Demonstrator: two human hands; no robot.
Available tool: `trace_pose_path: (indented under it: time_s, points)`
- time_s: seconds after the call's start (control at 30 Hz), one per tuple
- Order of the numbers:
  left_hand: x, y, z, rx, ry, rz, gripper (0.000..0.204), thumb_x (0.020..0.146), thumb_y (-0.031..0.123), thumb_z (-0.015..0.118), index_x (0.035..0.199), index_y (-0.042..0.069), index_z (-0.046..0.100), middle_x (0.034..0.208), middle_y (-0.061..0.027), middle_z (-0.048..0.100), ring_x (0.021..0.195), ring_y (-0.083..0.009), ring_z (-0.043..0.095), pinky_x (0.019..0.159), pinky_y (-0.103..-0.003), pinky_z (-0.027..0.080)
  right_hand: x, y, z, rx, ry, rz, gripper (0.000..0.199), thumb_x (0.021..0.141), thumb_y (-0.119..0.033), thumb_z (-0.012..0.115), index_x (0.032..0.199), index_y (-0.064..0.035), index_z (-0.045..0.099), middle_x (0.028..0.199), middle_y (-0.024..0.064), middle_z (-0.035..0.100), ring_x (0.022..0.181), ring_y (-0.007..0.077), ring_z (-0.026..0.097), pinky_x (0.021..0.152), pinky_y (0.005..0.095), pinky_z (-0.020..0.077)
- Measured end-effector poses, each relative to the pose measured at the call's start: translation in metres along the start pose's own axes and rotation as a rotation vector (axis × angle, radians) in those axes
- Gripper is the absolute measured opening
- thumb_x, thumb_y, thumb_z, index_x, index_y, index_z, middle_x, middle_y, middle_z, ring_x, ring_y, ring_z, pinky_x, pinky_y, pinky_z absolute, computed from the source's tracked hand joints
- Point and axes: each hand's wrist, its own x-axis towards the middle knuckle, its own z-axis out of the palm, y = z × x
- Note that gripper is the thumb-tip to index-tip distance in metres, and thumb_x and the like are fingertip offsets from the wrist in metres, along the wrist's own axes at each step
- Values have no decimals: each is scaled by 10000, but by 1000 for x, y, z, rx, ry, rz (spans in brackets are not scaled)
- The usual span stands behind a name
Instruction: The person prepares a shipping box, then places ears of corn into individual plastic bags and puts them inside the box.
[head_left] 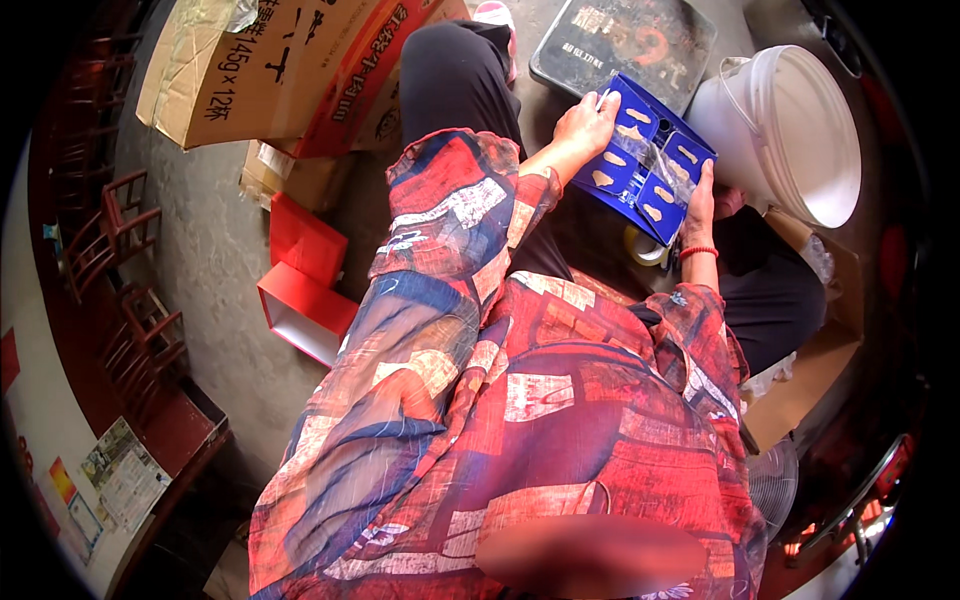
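Above my lap I hold a flat blue box (623,197), tilted, with several pale, irregular shapes on its face. A shiny, clear-looking strip (655,163) runs across its middle. My left hand (585,125) grips its upper left edge, and a small white bit shows by the fingertips; I cannot make out what it is. At the opposite edge, my right hand (699,205) has its thumb along the side, while the other fingers are hidden behind the box. A pale roll of tape (645,246) lies partly under the box's lower edge.
Ahead lie a dark, scuffed flat case (625,40) and a white plastic bucket (790,135). Cardboard cartons (225,75) stand at the far left, near an opened red box (310,310). Another open carton (815,370) is beside my right leg. Wooden chairs (125,215) line the left.
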Motion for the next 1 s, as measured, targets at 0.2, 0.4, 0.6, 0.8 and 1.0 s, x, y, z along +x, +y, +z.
trace_pose_path:
  time_s: [0.2, 0.4, 0.6, 0.8, 1.0]
  points:
    - [10, -8, -1, -40, -57, 9, 687, 852, 563, 284, 1210, -1, 447, 1129, -247, 528, 1098, -375, 477, 931, -416, 356, 17, 9, -20, 89, -23, -24, 597, 906, -508, 290, 1238, -30, 418, 1178, 137, 511, 1045, 261, 507, 898, 367, 405]
    - [38, -38, -14, -379, -69, -297, 742, 857, 574, 202, 1100, -37, 546, 1143, -267, 515, 1127, -347, 469, 946, -401, 337, 40, 39, -56, -23, 31, 219, 710, 885, -582, 210, 1328, -37, 315, 1325, 108, 400, 1218, 260, 361, 1017, 346, 267]
    - [3, -9, -28, -539, -338, -422, 777, 824, 662, 293, 1256, 34, 441, 1189, -183, 518, 1069, -325, 507, 907, -433, 374, 37, 71, -65, 72, -124, 217, 471, 865, -388, 466, 1203, -61, 464, 1123, 98, 546, 929, 227, 582, 755, 357, 526]
    - [-9, 13, -29, -306, -424, -443, 972, 705, 811, 252, 1174, 7, 532, 1179, -213, 520, 1138, -311, 462, 969, -424, 316, 22, 64, -87, 54, -215, 75, 395, 876, -322, 458, 1205, -103, 463, 1121, 65, 526, 957, 207, 553, 746, 334, 519]
    - [-33, 40, -70, -279, -493, -26, 905, 742, 781, 236, 1137, 38, 569, 1122, -181, 569, 1114, -276, 494, 971, -315, 324, -9, 7, -68, 127, -226, 133, 412, 921, -324, 394, 1214, -38, 437, 1132, 93, 536, 951, 223, 575, 800, 347, 505]
